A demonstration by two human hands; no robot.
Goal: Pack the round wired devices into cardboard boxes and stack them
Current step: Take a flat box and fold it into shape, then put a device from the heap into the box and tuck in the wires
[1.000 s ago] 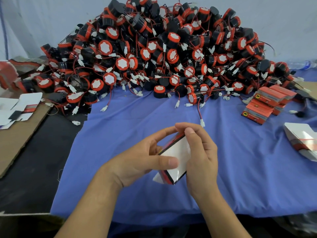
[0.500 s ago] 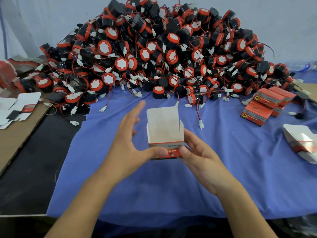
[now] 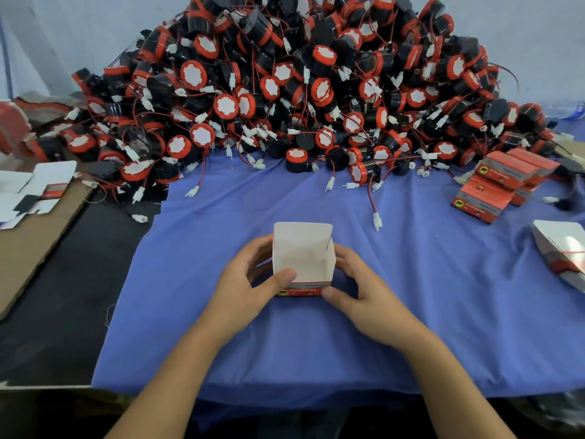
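A small cardboard box [image 3: 302,264], white inside with a red and black printed front, stands open-topped on the blue cloth [image 3: 411,296], its lid flap up at the back. My left hand [image 3: 250,286] grips its left side, thumb on the front edge. My right hand [image 3: 357,289] holds its right side, thumb at the lower front corner. The box looks empty inside. A big heap of round black and red wired devices [image 3: 300,90] with white connectors fills the back of the table.
Several closed red boxes [image 3: 503,182] are stacked at the right. A bundle of flat box blanks [image 3: 560,248] lies at the far right edge. More flat blanks [image 3: 34,191] rest on brown cardboard [image 3: 31,248] at the left. A loose connector [image 3: 376,221] lies just beyond the box.
The flat blank I held a second ago has been opened into an upright box. It now stands on the cloth, and both hands have closed in around its sides.
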